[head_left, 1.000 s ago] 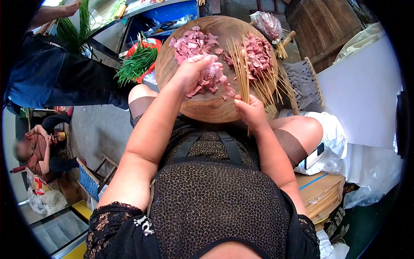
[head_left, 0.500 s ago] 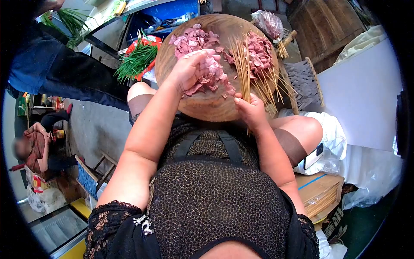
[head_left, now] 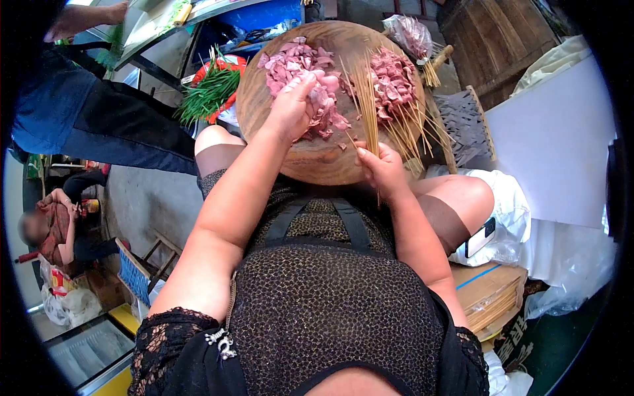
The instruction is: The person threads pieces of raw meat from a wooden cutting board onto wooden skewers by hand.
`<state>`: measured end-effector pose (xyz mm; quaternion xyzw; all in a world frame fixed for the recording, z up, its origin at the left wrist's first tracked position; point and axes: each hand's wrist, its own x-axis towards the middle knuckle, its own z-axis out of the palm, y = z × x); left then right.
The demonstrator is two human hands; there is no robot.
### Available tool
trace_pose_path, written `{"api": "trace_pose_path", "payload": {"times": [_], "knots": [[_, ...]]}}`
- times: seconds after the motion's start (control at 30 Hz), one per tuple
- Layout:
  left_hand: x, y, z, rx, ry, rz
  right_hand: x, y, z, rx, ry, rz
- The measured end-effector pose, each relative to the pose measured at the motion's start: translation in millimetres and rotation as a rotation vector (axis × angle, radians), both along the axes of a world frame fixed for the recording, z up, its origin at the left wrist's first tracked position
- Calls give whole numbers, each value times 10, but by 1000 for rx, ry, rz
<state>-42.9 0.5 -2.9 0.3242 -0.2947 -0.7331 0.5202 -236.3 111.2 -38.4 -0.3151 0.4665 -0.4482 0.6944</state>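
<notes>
A round wooden board [head_left: 323, 168] lies before me. My left hand [head_left: 295, 105] is over the left pile of pink meat slices [head_left: 290, 61], its fingers bent round some pieces. My right hand [head_left: 382, 168] is closed round the lower part of a bundle of thin wooden skewers [head_left: 367, 99]. One skewer slants out from it toward the left, and a small meat scrap [head_left: 342, 146] lies by its tip. Behind the bundle is a second, darker meat pile [head_left: 393, 78], with skewers of meat [head_left: 413, 135] fanned along the board's right edge.
Green chives [head_left: 210, 92] in a red bag stand left of the board. A person in dark trousers [head_left: 125, 129] stands at the left; another person [head_left: 56, 224] sits farther back. A bag of skewers [head_left: 409, 36] and a woven stool [head_left: 462, 125] are at the right.
My left hand has moved up and slightly left, away from my right hand. The meat strip that stretched to my right fingertips is gone from there, and a skewer now slants out.
</notes>
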Motion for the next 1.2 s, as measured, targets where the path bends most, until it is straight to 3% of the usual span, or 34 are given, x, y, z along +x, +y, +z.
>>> {"api": "trace_pose_path", "payload": {"times": [0.4,0.47,0.63,0.7,0.97,1.2], "knots": [[-228,3,-189,-20,91,37,62,-22,-164,-69,29,-39],[-209,4,-127,71,302,-36,49,-28,-163,-56,23,-53],[-181,98,-76,111,188,-142,23,-41,-172,-54,6,-83],[-198,117,-138,19,121,-128,31,-34,-160,-50,4,-76],[-155,149,-55,44,14,-32,22,-24,-169,-68,-20,-138],[78,-36,-88,3,-22,-29,16,5,-120,-55,37,-36]]}}
